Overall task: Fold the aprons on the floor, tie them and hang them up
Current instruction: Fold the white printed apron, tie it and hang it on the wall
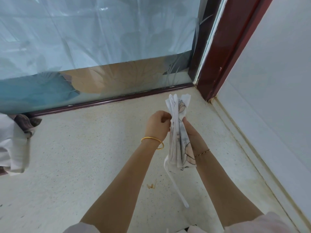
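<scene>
Right of centre, apron [178, 132] upright between left hand [156, 125] on its left and right hand [191, 133] on its right. Below it, strap [176, 187] hanging over floor [84, 148]. Left of strap, stain [151, 185] on floor. At left edge, cloth pile [15, 143] on floor. Across top, glass door [101, 39]; post [223, 47] at upper right, wall [277, 81] far right.

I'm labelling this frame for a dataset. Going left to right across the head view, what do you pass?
From the left: crumpled cloth pile → left hand → folded apron → right hand → dark red door frame → white wall.
</scene>
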Demonstrator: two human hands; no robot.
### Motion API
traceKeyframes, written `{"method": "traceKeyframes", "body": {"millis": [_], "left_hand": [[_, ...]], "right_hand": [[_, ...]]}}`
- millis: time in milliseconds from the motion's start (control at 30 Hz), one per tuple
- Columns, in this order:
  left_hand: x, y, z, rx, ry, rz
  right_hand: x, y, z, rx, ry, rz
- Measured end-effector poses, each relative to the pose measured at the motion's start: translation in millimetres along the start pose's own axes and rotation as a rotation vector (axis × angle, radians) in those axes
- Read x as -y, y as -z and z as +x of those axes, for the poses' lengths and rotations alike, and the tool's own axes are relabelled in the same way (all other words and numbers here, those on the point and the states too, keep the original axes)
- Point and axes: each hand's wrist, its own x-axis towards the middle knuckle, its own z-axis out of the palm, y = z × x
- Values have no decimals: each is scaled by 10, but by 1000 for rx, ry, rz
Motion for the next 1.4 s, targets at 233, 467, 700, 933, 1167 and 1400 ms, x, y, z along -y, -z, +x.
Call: {"method": "traceKeyframes", "body": {"millis": [233,467,700,933,1167,1400], "left_hand": [[2,-55,-49,189,145,33],[-36,-58,-66,280,220,-111],[-22,9,-123,348,239,-265],[60,-31,-72,223,221,-30],[38,-70,-137,-66,-8,219],[-58,-1,-104,17,169,-46]], "right_hand": [[-122,-8,38,-48,171,-162],[-79,4,27,-77,132,-215],[-106,25,47,-43,160,-195],[-121,9,15,-21,202,-178],[-110,-15,37,-95,263,-296],[-143,-36,81,-316,335,-461]]}}
